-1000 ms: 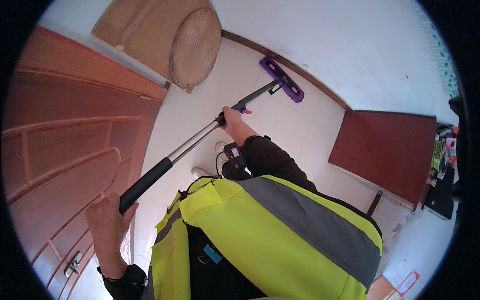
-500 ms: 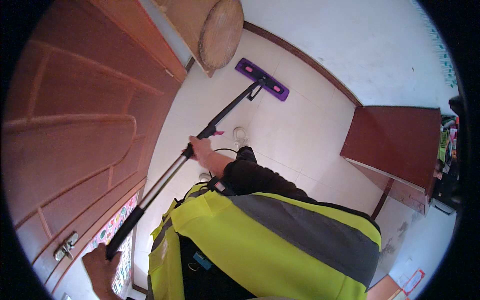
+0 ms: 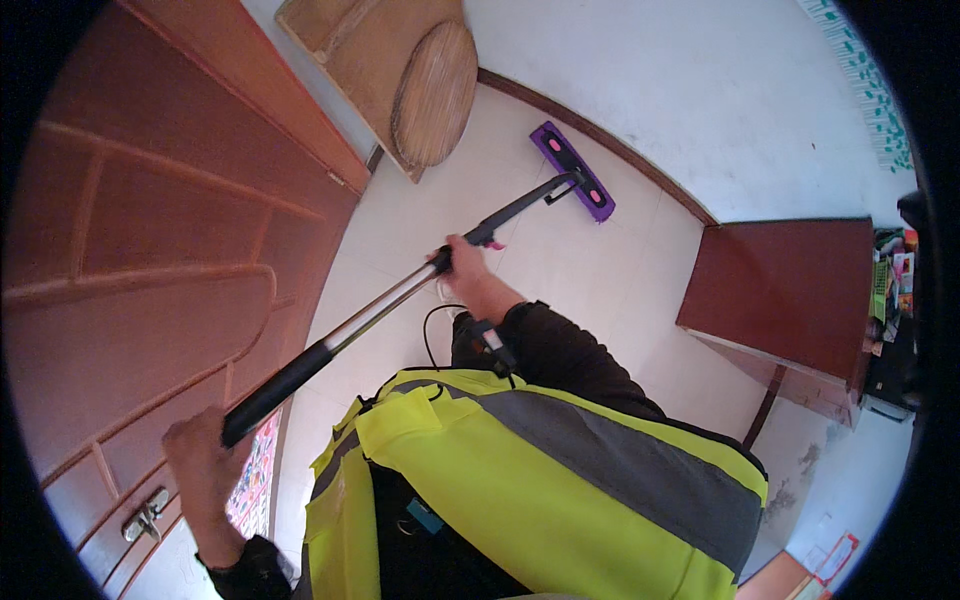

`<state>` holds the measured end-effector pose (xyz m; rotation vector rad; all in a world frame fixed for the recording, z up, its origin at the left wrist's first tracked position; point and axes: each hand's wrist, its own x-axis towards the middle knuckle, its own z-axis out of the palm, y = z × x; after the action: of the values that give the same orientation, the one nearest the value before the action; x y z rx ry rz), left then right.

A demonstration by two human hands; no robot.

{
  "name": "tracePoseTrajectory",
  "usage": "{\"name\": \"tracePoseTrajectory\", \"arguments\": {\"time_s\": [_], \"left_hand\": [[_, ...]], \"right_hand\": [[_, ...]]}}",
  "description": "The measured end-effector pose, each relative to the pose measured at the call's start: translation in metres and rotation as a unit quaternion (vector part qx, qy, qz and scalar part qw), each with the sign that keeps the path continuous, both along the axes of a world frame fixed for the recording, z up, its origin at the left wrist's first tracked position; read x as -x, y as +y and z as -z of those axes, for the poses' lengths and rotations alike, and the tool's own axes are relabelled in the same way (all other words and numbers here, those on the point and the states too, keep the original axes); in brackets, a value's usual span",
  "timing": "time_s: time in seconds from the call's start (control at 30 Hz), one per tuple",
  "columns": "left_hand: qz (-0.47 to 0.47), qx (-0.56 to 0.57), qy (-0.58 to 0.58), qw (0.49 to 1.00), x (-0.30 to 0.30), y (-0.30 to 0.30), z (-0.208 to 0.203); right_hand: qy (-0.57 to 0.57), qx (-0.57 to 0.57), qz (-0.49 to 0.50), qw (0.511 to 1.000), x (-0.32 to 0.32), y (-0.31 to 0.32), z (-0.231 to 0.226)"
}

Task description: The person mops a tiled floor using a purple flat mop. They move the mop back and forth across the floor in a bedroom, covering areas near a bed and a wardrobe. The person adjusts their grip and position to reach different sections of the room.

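A flat mop (image 3: 395,290) slants across the view, with a silver pole, black grips and a purple pad (image 3: 572,172) lying on the tiled floor near the far wall. My right hand (image 3: 463,268) is closed round the pole just below its dark upper joint, by a small pink-red lever. At the pole's lower-left end, my left hand (image 3: 205,445) is wrapped about the end of the black foam grip; its fingers are partly hidden. A bright yellow vest with grey bands covers my body below.
A reddish-brown wooden door (image 3: 150,300) with a metal handle (image 3: 146,515) stands close on the left. Wooden boards (image 3: 375,60) and a round wooden board (image 3: 436,95) lean at the top. A dark red cabinet (image 3: 785,290) stands right, beside shelved small goods (image 3: 895,280). Dark skirting (image 3: 610,140) edges the wall.
The mop pad has slid to the right, toward the skirting, and turned more steeply. My right hand has moved right and up with the pole; my left hand has risen.
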<state>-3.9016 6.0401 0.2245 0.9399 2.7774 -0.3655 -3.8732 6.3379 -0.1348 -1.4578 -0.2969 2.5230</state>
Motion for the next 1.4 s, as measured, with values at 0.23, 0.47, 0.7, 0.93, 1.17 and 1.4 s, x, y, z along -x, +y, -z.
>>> {"name": "tracePoseTrajectory", "arguments": {"time_s": [0.23,0.47,0.7,0.93,1.17,1.4], "left_hand": [[0.080,-0.042,0.034,0.995,0.048,0.070,0.047],[-0.043,-0.008,-0.009,0.999,0.059,0.049,0.039],[-0.089,-0.011,0.004,0.996,0.096,0.027,0.023],[-0.133,-0.021,-0.064,0.989,0.091,-0.009,0.050],[-0.156,0.034,-0.190,0.969,0.066,-0.067,0.071],[-0.165,0.034,-0.213,0.962,0.014,-0.213,0.065]], "right_hand": [[-0.044,-0.019,0.049,0.998,0.041,0.074,0.040],[-0.080,-0.003,-0.025,0.996,0.068,0.039,0.038],[-0.064,-0.018,-0.093,0.993,0.149,0.014,0.023],[-0.152,-0.100,-0.269,0.946,0.166,0.002,0.041],[-0.150,-0.281,-0.415,0.852,0.125,-0.055,0.083],[-0.160,-0.119,-0.487,0.850,0.076,-0.189,0.074]]}}
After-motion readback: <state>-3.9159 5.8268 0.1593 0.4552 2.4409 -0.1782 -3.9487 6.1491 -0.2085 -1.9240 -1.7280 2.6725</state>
